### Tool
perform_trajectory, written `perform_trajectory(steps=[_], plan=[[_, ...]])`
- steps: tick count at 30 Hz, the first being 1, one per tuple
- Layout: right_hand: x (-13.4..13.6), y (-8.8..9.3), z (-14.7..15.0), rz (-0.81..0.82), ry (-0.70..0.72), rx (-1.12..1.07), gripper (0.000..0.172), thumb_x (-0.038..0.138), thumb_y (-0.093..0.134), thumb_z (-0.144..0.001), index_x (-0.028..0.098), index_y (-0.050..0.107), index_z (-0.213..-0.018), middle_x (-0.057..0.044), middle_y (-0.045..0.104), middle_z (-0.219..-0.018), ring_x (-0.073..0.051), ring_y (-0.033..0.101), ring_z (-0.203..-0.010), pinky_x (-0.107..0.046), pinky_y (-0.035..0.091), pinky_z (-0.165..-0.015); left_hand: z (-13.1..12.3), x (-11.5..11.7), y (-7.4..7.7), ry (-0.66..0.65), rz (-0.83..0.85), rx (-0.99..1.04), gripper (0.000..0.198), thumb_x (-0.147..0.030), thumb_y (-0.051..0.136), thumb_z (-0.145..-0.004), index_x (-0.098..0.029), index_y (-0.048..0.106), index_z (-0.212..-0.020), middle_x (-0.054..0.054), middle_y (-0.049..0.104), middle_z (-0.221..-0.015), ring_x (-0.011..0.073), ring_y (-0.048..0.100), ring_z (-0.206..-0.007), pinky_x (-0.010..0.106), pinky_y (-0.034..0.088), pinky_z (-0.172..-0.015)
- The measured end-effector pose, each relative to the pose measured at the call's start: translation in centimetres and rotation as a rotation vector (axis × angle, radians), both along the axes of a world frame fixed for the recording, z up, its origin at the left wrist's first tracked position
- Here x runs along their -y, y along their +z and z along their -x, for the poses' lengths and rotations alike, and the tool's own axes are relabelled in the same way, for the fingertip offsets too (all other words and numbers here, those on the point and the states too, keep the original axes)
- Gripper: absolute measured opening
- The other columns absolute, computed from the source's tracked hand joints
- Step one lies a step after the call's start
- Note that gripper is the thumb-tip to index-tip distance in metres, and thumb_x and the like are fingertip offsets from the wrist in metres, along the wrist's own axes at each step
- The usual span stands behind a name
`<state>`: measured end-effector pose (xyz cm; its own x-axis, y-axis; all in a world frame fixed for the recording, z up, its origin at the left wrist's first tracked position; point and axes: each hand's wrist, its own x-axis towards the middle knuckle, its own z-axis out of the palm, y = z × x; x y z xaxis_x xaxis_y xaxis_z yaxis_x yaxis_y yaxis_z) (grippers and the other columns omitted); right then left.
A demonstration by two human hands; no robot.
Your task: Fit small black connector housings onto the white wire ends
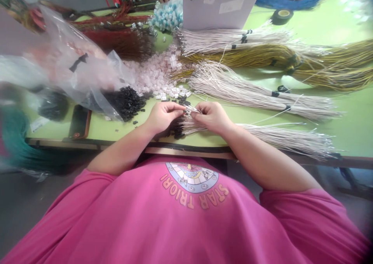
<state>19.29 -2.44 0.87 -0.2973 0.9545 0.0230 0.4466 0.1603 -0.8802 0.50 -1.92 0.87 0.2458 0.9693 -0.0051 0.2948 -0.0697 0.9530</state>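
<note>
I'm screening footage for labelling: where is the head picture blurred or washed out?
Head view: teal wires smear badly at the left edge; the clear plastic bag shows whitish glare; the green tabletop washes out toward upper right; the left hand and right hand look sharper, but fine detail between them is unclear.

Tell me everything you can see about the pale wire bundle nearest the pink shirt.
The pale wire bundle is a loose sheaf of many thin, plastic-looking strands, lying lengthwise near the front edge of the green table. Its right ends fan out and look shiny; a few strands stray above the rest. The right hand pinches strands near its left end, beside dark pieces.
</note>
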Motion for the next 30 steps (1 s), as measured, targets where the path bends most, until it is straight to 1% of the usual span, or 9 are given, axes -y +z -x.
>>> perform_trajectory(steps=[6,10,14,15,18,20,22,25,30], plan=[[0.0,-0.2,0.1,-0.007,0.025,0.005,0.02,0.03,0.054,-0.069,0.013,0.054,-0.058,0.004,0.042,-0.05,-0.006,0.034,-0.051,-0.021,0.026,-0.05,-0.2,0.0,-0.6,-0.071,-0.008,-0.04,0.025,-0.034,0.067,-0.069,-0.015,0.071,-0.085,0.006,0.071,-0.084,0.0167,0.064,-0.078,0.029,0.05,-0.076],[-0.2,-0.3,0.0,-0.027,0.016,-0.002,0.021,0.031,0.054,-0.071,0.013,0.057,-0.06,0.003,0.045,-0.052,-0.007,0.037,-0.053,-0.022,0.029,-0.052,0.0,0.3,0.0,-0.109,-0.104,-0.143,0.023,-0.033,0.062,-0.074,-0.016,0.071,-0.086,0.006,0.07,-0.085,0.0162,0.063,-0.078,0.029,0.049,-0.076],[-0.3,-0.3,-0.4,-0.057,-0.009,-0.071,0.023,0.034,0.059,-0.068,0.012,0.065,-0.07,-0.002,0.056,-0.066,-0.01,0.046,-0.062,-0.023,0.035,-0.058,2.8,-0.5,1.6,-0.166,-0.413,-0.497,0.022,-0.027,0.058,-0.076,-0.018,0.069,-0.094,0.006,0.067,-0.098,0.0186,0.059,-0.091,0.034,0.043,-0.087],[-0.3,-0.3,-0.5,-0.024,-0.021,-0.088,0.025,0.035,0.06,-0.067,0.012,0.065,-0.072,-0.002,0.056,-0.066,-0.01,0.047,-0.061,-0.023,0.036,-0.058,4.0,-1.0,1.9,-0.129,-0.466,-0.618,0.025,-0.026,0.057,-0.076,-0.019,0.068,-0.098,0.006,0.066,-0.102,0.0204,0.057,-0.094,0.037,0.041,-0.089],[-0.2,-0.2,-0.6,0.091,-0.049,-0.111,0.03,0.039,0.061,-0.066,0.011,0.066,-0.077,-0.001,0.054,-0.059,-0.01,0.044,-0.055,-0.024,0.034,-0.053,8.1,-2.3,1.4,0.003,-0.452,-0.996,0.024,-0.025,0.051,-0.078,-0.021,0.07,-0.093,0.008,0.067,-0.097,0.0276,0.052,-0.095,0.047,0.036,-0.086],[-0.2,-0.1,-0.6,0.116,-0.03,-0.121,0.031,0.039,0.06,-0.067,0.012,0.066,-0.079,0.0,0.054,-0.058,-0.01,0.044,-0.054,-0.023,0.033,-0.052,10.3,-3.0,0.4,0.008,-0.399,-1.133,0.024,-0.027,0.053,-0.075,-0.021,0.07,-0.091,0.011,0.066,-0.095,0.0301,0.051,-0.092,0.047,0.036,-0.081],[-0.2,-0.1,-0.5,0.114,-0.005,-0.13,0.027,0.036,0.059,-0.067,0.012,0.065,-0.077,0.0,0.055,-0.059,-0.01,0.045,-0.055,-0.023,0.033,-0.052,11.6,-3.3,-0.7,-0.021,-0.367,-1.159,0.024,-0.026,0.053,-0.074,-0.021,0.071,-0.089,0.011,0.065,-0.093,0.0288,0.051,-0.089,0.043,0.036,-0.078],[-0.1,0.0,-0.3,0.136,0.011,-0.153,0.019,0.031,0.057,-0.067,0.013,0.06,-0.072,0.001,0.054,-0.057,-0.009,0.044,-0.052,-0.022,0.032,-0.051,11.8,-3.3,-1.4,-0.036,-0.353,-1.106,0.023,-0.023,0.05,-0.075,-0.02,0.07,-0.084,0.011,0.065,-0.089,0.0265,0.052,-0.086,0.039,0.036,-0.08],[0.0,0.2,0.0,0.208,-0.003,-0.191,0.011,0.026,0.055,-0.066,0.015,0.053,-0.064,0.004,0.048,-0.05,-0.007,0.04,-0.046,-0.022,0.029,-0.047,9.3,-1.8,0.5,0.043,-0.255,-0.803,0.021,-0.027,0.053,-0.073,-0.019,0.065,-0.088,0.007,0.065,-0.085,0.0208,0.055,-0.074,0.033,0.04,-0.071]])
